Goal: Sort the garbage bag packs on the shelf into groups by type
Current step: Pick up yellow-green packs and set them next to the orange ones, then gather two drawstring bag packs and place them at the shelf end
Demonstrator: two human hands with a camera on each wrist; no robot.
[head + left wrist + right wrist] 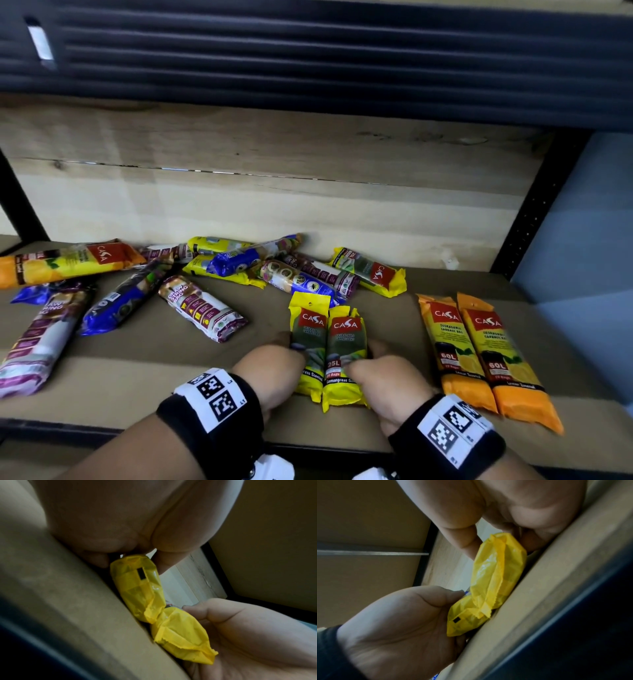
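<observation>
Two yellow 25L packs lie side by side at the shelf's front centre. My left hand [274, 366] grips the left yellow pack [310, 329], thumb and fingers curled round its lower half. My right hand [380, 373] grips the right yellow pack [346, 342] the same way. In the left wrist view my left hand [130, 545] pinches one yellow pack [137, 582], with the other yellow pack [181, 632] beside it. The right wrist view has my right hand [501, 526] over its yellow pack [498, 568].
Two orange 60L packs [479, 353] lie together on the shelf board [171, 363] to the right. A loose heap of blue, purple-white, yellow and orange packs [219, 270] fills the back left. A wooden back panel [274, 205] and a black upright [527, 212] bound the shelf.
</observation>
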